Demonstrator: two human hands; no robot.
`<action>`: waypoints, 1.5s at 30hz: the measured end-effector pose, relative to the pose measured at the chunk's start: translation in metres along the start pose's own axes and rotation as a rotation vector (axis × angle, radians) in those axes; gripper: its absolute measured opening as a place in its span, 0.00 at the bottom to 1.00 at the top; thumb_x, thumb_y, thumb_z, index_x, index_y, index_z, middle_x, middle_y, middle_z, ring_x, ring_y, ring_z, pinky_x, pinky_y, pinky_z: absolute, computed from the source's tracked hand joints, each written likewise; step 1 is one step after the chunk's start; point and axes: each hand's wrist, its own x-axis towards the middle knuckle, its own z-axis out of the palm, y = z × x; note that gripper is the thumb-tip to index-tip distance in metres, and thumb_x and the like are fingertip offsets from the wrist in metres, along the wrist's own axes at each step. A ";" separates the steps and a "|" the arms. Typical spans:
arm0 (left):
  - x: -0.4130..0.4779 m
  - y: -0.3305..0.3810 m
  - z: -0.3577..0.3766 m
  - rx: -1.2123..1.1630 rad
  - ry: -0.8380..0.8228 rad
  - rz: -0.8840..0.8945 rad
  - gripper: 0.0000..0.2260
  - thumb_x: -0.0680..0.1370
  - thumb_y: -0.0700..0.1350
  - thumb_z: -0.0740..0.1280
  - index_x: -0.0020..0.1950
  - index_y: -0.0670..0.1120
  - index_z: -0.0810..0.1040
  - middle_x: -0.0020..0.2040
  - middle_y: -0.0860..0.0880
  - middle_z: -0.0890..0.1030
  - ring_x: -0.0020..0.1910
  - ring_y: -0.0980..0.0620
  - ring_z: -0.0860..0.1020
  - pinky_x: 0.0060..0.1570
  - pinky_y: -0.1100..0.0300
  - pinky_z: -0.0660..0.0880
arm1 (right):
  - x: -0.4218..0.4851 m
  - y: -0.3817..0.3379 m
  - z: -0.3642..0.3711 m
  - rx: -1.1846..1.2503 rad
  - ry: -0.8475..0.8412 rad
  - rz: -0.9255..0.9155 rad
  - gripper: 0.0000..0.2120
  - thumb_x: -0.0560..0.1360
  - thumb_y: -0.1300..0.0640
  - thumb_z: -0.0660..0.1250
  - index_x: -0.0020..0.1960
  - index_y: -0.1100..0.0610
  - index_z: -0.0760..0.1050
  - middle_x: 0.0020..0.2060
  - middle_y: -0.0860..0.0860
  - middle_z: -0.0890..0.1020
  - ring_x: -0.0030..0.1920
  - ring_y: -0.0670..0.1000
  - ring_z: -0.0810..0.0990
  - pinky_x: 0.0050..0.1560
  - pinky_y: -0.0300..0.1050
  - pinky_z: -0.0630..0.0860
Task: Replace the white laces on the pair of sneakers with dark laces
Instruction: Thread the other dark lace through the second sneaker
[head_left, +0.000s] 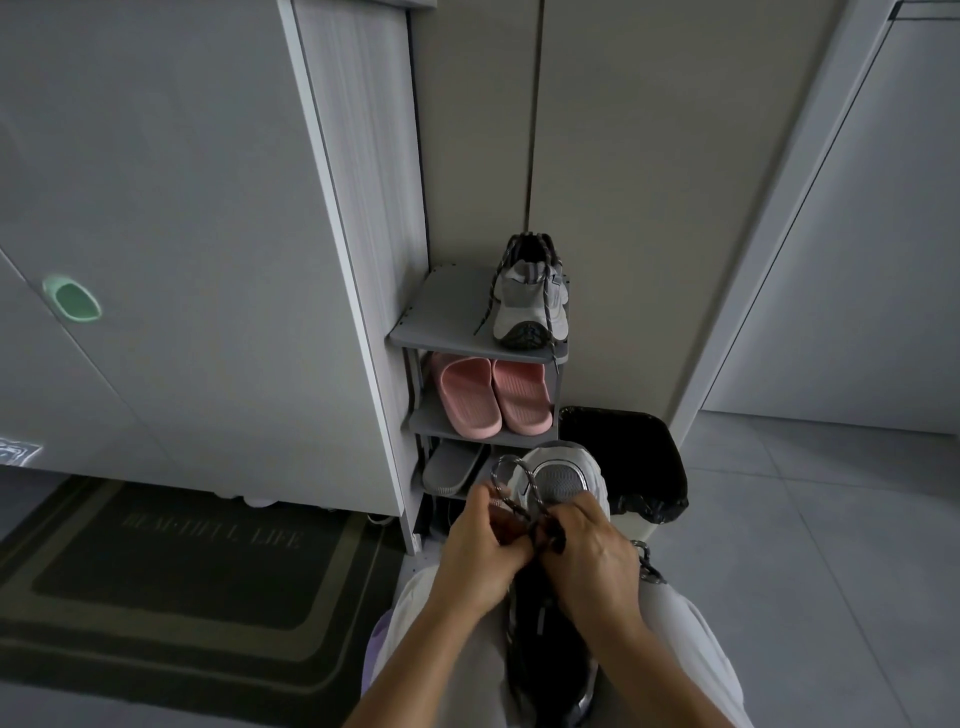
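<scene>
Both hands pinch the dark lace over the sneaker held on the person's lap: the left hand (480, 551) has its fingertips pressed together on a loop of dark lace (511, 478) that arcs up over the toe, and the right hand (592, 551) closes its grip on the lace strands bunched near the top eyelets. The knuckles of the two hands nearly touch, so the exact strand each finger holds is hidden.

Under them the sneaker in hand (563, 480) points its grey mesh toe away from the person, its heel resting between the thighs. A short length of lace hangs free beside the right wrist.

Judging by the look, the lace is a round, speckled cord, soft and light, likely to slip if held loosely, so it is best taken close to the eyelet or by its stiff tip. The shoe itself seems light but bulky, and steadying it against the lap looks wise.

Further out, the second sneaker (530, 301) stands on the top tier of the shoe rack (441, 312), already threaded with dark lace whose ends dangle over the edge. Pink slippers (491, 397) sit on the tier below, grey slippers (449, 467) lower still, and a black-lined bin (634, 457) stands just beside the rack
</scene>
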 end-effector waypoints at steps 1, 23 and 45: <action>-0.002 0.000 0.001 -0.024 0.008 0.011 0.13 0.70 0.41 0.72 0.45 0.56 0.71 0.39 0.54 0.80 0.41 0.57 0.79 0.43 0.64 0.75 | 0.000 0.001 0.000 0.006 -0.001 0.007 0.05 0.56 0.57 0.68 0.31 0.57 0.76 0.30 0.50 0.77 0.19 0.51 0.72 0.20 0.36 0.53; 0.017 0.011 -0.002 -0.101 -0.201 -0.156 0.03 0.76 0.36 0.64 0.48 0.39 0.77 0.34 0.49 0.76 0.28 0.58 0.72 0.29 0.69 0.70 | -0.001 -0.004 -0.019 -0.129 -0.261 0.070 0.18 0.49 0.64 0.81 0.29 0.57 0.74 0.30 0.51 0.75 0.17 0.51 0.71 0.19 0.39 0.55; -0.025 0.008 0.003 0.229 -0.038 0.274 0.19 0.71 0.43 0.70 0.54 0.55 0.64 0.47 0.54 0.70 0.42 0.60 0.69 0.43 0.70 0.69 | 0.005 0.044 -0.103 0.930 -1.084 0.401 0.10 0.65 0.66 0.65 0.30 0.54 0.70 0.25 0.44 0.70 0.28 0.43 0.67 0.31 0.34 0.65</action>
